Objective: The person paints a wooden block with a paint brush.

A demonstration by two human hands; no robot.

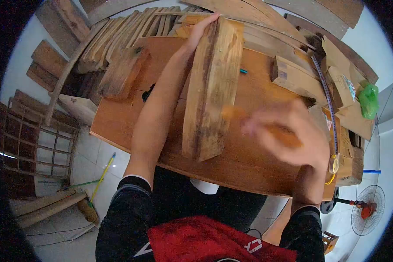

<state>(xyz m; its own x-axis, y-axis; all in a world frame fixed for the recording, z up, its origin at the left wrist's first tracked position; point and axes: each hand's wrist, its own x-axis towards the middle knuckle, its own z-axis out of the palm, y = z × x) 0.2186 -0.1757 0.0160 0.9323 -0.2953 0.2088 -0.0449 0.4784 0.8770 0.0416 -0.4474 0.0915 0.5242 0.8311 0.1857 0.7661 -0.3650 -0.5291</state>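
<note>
A thick, rough wooden plank (217,83) is tilted up over the brown table (257,94), its long edge facing me. My left hand (205,28) grips its far upper end, with some fingers hidden behind the wood. To the right of the plank is my right hand (290,131), smeared by motion. Its fingers are curled around something orange, too blurred to make out, and an orange tip points at the plank's lower part.
A tape measure (334,163) with its blade pulled out runs along the table's right side. Cardboard pieces (299,78) and a green plastic bag (369,101) lie at the right. Stacked boards (122,37) stand behind on the left. A fan (367,209) is at the lower right.
</note>
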